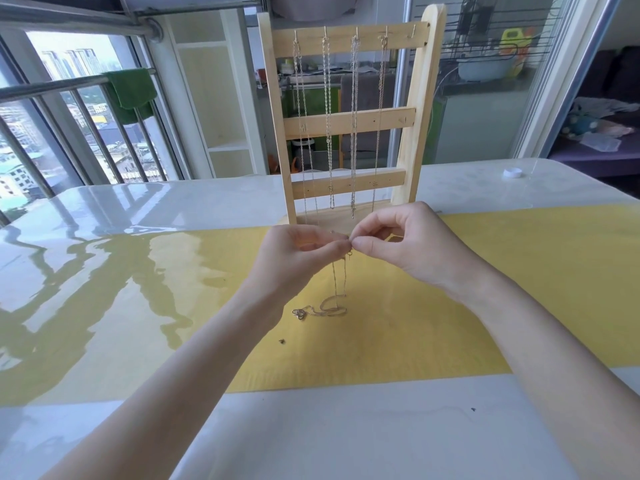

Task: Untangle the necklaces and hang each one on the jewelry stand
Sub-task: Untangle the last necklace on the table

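Head view, left to right: my left hand [298, 249] and right hand [398, 242] meet fingertip to fingertip, both pinching the top of a thin necklace [337, 289]. It hangs down and pools on the yellow mat [519, 271], its clasp too small to make out. Behind stands the wooden jewelry stand [349, 121] with 4 chains [327, 98] hung; my fingers hide its base.

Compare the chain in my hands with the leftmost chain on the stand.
The held chain is pinched by both hands, left hand and right hand; its lower end lies coiled on the yellow mat. The leftmost chain hangs straight from a hook on the stand. Both are thin and metal.
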`<state>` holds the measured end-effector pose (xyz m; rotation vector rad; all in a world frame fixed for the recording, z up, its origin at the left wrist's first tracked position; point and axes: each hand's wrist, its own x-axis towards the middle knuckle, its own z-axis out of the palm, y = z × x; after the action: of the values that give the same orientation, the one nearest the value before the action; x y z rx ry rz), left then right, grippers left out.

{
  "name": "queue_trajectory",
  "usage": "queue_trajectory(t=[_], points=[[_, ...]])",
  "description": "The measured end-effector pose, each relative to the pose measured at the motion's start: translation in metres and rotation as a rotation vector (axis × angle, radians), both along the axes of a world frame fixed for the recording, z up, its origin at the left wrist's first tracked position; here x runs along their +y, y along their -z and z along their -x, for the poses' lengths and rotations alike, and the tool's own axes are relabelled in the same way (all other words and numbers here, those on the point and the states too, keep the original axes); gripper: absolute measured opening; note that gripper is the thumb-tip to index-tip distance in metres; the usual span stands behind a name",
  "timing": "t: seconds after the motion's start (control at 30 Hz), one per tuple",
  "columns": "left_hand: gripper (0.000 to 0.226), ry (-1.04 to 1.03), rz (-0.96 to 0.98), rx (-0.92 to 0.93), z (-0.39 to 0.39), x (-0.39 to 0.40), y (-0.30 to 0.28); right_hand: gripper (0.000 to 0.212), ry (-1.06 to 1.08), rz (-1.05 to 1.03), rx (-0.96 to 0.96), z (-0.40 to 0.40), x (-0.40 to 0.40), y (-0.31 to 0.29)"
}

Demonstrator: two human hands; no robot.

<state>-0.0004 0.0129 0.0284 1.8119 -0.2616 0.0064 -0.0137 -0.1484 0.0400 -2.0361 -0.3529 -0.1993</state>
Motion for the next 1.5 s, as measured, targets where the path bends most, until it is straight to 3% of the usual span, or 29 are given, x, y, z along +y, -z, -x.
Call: queue_trajectory(t=[0.3, 0.53, 0.63, 0.83, 0.9, 1.13, 1.33, 1.43, 1.5], points=[[0.02, 0.023, 0.071, 0.154, -0.001, -0.001, 0.006, 0.016, 0.049, 0.08, -0.124, -0.003, 0.001, 0.004], [0.009, -0.012, -0.041, 0.053, -0.005, 0.003, 0.003, 0.022, 0.034, 0.168, -0.139, -0.004, 0.0, 0.006], [0.015, 0.0, -0.056, 0.026, -0.006, 0.005, 0.001, 0.025, 0.019, 0.179, -0.126, -0.003, 0.001, 0.005], [0.008, 0.046, -0.035, 0.169, -0.008, 0.007, 0.004, 0.021, -0.015, 0.179, -0.072, -0.002, 0.0, 0.004], [0.017, 0.067, -0.024, 0.217, -0.01, 0.007, 0.005, 0.021, -0.022, 0.18, -0.057, -0.002, 0.0, 0.004], [0.02, 0.183, 0.019, 0.346, -0.012, 0.011, 0.008, 0.021, -0.081, 0.353, -0.044, 0.0, 0.0, 0.001], [0.042, -0.078, 0.046, 0.276, -0.003, -0.006, 0.016, 0.013, 0.081, 0.624, -0.249, 0.002, 0.019, 0.011], [0.024, -0.059, 0.081, 0.328, -0.002, -0.005, 0.016, 0.011, 0.087, 0.703, -0.394, 0.004, 0.024, 0.014], [0.016, 0.003, 0.078, 0.355, -0.007, 0.003, 0.015, 0.012, 0.057, 0.616, -0.333, 0.003, 0.021, 0.012]])
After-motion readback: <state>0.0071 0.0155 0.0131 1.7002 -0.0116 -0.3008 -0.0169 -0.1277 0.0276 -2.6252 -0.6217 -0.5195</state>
